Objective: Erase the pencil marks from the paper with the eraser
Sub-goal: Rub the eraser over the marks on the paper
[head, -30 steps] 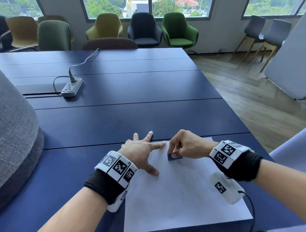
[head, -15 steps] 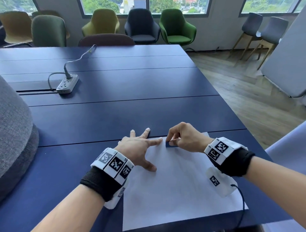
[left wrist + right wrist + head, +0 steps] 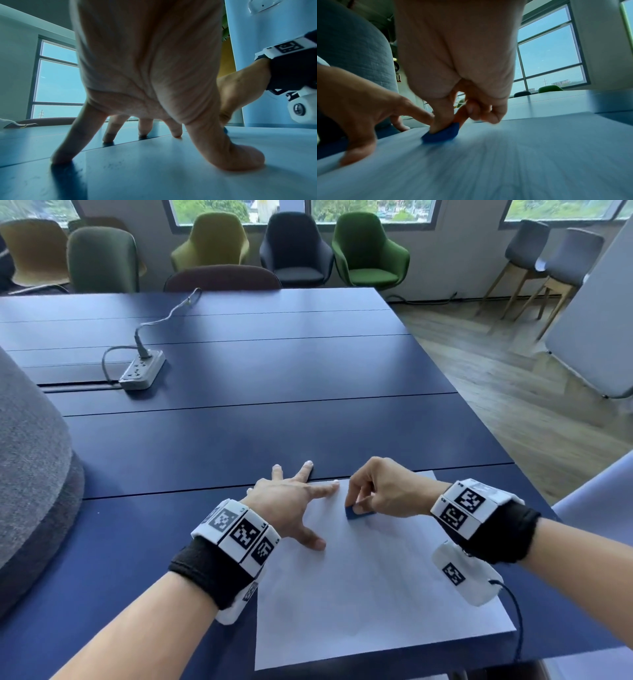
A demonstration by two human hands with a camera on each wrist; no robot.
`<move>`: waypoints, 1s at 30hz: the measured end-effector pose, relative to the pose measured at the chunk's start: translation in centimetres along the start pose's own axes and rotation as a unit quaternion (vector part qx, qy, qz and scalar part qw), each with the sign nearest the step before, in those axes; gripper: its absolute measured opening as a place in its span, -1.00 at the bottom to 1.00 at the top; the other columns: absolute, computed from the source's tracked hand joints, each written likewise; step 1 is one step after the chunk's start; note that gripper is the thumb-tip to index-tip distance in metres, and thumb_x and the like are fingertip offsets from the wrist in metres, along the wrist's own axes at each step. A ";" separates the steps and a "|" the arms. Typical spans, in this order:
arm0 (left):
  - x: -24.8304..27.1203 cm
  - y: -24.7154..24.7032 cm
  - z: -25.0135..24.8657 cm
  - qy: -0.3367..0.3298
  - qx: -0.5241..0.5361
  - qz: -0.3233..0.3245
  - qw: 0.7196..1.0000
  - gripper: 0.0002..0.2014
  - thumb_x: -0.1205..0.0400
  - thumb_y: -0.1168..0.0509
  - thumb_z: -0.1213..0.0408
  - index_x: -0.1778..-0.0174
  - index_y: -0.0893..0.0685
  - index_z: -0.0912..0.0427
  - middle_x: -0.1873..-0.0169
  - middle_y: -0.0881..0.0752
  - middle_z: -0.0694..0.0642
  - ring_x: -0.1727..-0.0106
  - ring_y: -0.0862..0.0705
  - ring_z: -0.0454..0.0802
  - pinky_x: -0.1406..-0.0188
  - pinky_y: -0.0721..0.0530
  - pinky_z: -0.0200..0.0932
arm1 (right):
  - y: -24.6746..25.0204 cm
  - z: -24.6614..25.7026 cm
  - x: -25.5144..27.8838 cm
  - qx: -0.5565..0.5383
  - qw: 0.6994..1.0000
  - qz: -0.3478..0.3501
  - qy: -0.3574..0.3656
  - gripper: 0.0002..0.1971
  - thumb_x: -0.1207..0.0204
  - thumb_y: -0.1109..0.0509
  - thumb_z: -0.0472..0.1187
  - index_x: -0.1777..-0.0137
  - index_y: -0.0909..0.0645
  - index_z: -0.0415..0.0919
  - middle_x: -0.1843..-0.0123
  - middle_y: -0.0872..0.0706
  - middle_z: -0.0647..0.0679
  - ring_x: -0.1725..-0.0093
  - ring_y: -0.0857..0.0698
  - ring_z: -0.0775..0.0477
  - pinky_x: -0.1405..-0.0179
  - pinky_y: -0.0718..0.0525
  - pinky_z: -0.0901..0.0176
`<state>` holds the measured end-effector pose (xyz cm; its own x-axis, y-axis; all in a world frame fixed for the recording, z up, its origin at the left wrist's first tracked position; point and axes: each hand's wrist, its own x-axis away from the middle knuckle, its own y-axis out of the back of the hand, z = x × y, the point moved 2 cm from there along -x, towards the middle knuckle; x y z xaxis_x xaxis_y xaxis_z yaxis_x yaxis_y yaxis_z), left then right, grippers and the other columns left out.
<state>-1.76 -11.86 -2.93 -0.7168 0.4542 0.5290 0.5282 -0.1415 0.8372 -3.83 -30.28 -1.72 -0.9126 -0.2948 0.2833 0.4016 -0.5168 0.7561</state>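
One sheet of paper lies near on one dark blue table, with one blue eraser on it. Two hands are in view, the left hand and the right hand, each wrist wearing one marker-covered band, so two bands. One power strip sits far left on the table with one cable. Along the far wall stand six armchairs: one ochre, two dark green, one yellow-green, one dark, one bright green. One brown chair back shows at the table's far edge. Two grey wooden-legged chairs stand far right.
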 end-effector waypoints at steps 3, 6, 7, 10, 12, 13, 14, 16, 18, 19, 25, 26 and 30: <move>-0.1 0.0 0.1 -0.002 0.000 0.000 1.000 0.02 -0.36 -0.52 -0.28 -0.57 0.06 -0.60 -0.70 0.28 -0.13 -0.68 0.21 0.41 -0.56 -0.12 0.44 | 0.0 0.0 -0.7 -0.021 0.997 -0.075 -0.006 -0.88 -0.43 -0.49 -0.34 0.17 -0.79 -0.12 0.38 -0.66 0.07 0.44 -0.56 0.19 0.47 -0.42 0.55; -0.2 0.0 0.1 -0.001 0.002 0.004 1.000 0.02 -0.35 -0.53 -0.28 -0.57 0.06 -0.61 -0.70 0.28 -0.12 -0.68 0.21 0.42 -0.55 -0.13 0.47 | -0.8 -0.2 0.5 -0.029 1.000 -0.007 0.000 -0.85 -0.43 -0.48 -0.35 0.20 -0.79 -0.08 0.35 -0.69 0.02 0.46 -0.55 0.22 0.47 -0.46 0.54; -0.2 0.0 0.1 -0.002 0.001 0.004 1.000 0.02 -0.35 -0.53 -0.28 -0.56 0.06 -0.62 -0.70 0.28 -0.12 -0.68 0.21 0.43 -0.54 -0.13 0.48 | -0.9 0.0 0.8 -0.022 1.000 0.022 0.000 -0.86 -0.43 -0.49 -0.35 0.19 -0.79 -0.08 0.32 -0.72 -0.01 0.44 -0.55 0.22 0.45 -0.48 0.52; -0.2 0.0 0.1 -0.004 0.004 0.006 1.000 0.02 -0.34 -0.53 -0.27 -0.52 0.08 -0.68 -0.70 0.28 -0.12 -0.67 0.22 0.44 -0.53 -0.12 0.51 | -0.3 0.2 -0.1 -0.004 1.000 -0.020 0.007 -0.88 -0.42 -0.50 -0.34 0.16 -0.81 -0.10 0.33 -0.70 0.02 0.43 -0.56 0.19 0.47 -0.47 0.55; -0.4 -0.1 0.2 -0.003 0.008 0.004 1.000 0.02 -0.34 -0.54 -0.28 -0.49 0.09 -0.73 -0.70 0.28 -0.13 -0.67 0.21 0.44 -0.53 -0.11 0.52 | -0.1 0.3 -0.7 -0.017 0.997 -0.074 0.001 -0.89 -0.43 -0.49 -0.34 0.14 -0.80 -0.13 0.35 -0.67 0.03 0.43 -0.56 0.18 0.48 -0.45 0.55; -0.4 -0.2 0.3 -0.002 0.009 0.003 1.000 0.03 -0.33 -0.54 -0.28 -0.49 0.10 -0.73 -0.70 0.28 -0.14 -0.67 0.21 0.44 -0.53 -0.11 0.52 | -0.2 0.2 -0.6 -0.023 0.997 -0.077 -0.002 -0.89 -0.44 -0.49 -0.34 0.15 -0.80 -0.12 0.36 -0.66 0.05 0.43 -0.55 0.18 0.47 -0.44 0.54; -0.5 -0.2 0.3 -0.001 0.010 0.003 1.000 0.03 -0.33 -0.54 -0.28 -0.50 0.09 -0.72 -0.70 0.28 -0.14 -0.67 0.21 0.43 -0.53 -0.11 0.52 | -0.4 0.2 -0.3 -0.025 0.998 -0.061 0.000 -0.89 -0.44 -0.49 -0.34 0.16 -0.80 -0.12 0.38 -0.65 0.07 0.44 -0.55 0.20 0.45 -0.45 0.51; -0.4 -0.2 0.3 0.001 0.011 0.003 1.000 0.04 -0.32 -0.55 -0.28 -0.51 0.08 -0.70 -0.70 0.29 -0.15 -0.68 0.22 0.43 -0.53 -0.11 0.51 | -0.9 0.2 0.6 -0.018 1.000 0.009 0.004 -0.88 -0.44 -0.49 -0.34 0.17 -0.80 -0.10 0.41 -0.63 0.11 0.50 -0.54 0.25 0.49 -0.45 0.52; -0.3 -0.2 0.2 0.001 0.012 0.002 1.000 0.03 -0.33 -0.55 -0.27 -0.52 0.07 -0.70 -0.70 0.29 -0.15 -0.68 0.22 0.43 -0.53 -0.11 0.51 | -0.7 0.5 0.8 -0.004 1.000 0.027 0.005 -0.88 -0.43 -0.50 -0.34 0.16 -0.80 -0.09 0.42 -0.63 0.12 0.52 -0.54 0.27 0.51 -0.44 0.53; -0.3 -0.2 0.2 -0.001 0.011 0.001 1.000 0.03 -0.33 -0.54 -0.27 -0.51 0.07 -0.70 -0.70 0.28 -0.15 -0.68 0.22 0.43 -0.54 -0.12 0.51 | -0.5 0.5 0.4 -0.004 1.000 -0.002 0.007 -0.87 -0.43 -0.50 -0.34 0.16 -0.80 -0.10 0.41 -0.64 0.11 0.50 -0.55 0.25 0.48 -0.46 0.51; -0.1 -0.1 0.1 0.001 0.005 -0.001 1.000 0.02 -0.34 -0.54 -0.27 -0.53 0.06 -0.68 -0.70 0.28 -0.15 -0.68 0.22 0.41 -0.55 -0.12 0.47 | -1.1 0.2 1.0 -0.016 1.000 0.007 0.011 -0.88 -0.43 -0.50 -0.31 0.17 -0.80 -0.07 0.32 -0.70 0.01 0.40 -0.56 0.14 0.42 -0.51 0.46; -0.1 0.0 0.0 0.003 0.003 -0.002 1.000 0.02 -0.35 -0.54 -0.27 -0.53 0.06 -0.67 -0.70 0.28 -0.15 -0.68 0.22 0.40 -0.55 -0.13 0.47 | -1.3 0.4 1.4 -0.008 0.999 0.045 0.013 -0.89 -0.43 -0.51 -0.30 0.17 -0.80 -0.06 0.30 -0.71 -0.02 0.38 -0.57 0.13 0.42 -0.52 0.44; -0.2 -0.1 0.1 0.002 0.010 0.003 1.000 0.02 -0.34 -0.53 -0.28 -0.51 0.08 -0.70 -0.70 0.28 -0.16 -0.68 0.23 0.41 -0.54 -0.12 0.50 | -0.2 0.3 0.3 0.001 1.000 -0.026 0.009 -0.89 -0.44 -0.50 -0.32 0.16 -0.80 -0.10 0.35 -0.67 0.06 0.41 -0.57 0.16 0.41 -0.51 0.44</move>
<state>-1.64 -11.81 -3.15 -0.7153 0.4498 0.5348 0.5414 -0.1272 0.8311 -4.21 -29.99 -1.64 -0.9307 -0.2819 0.2331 0.3536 -0.5305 0.7704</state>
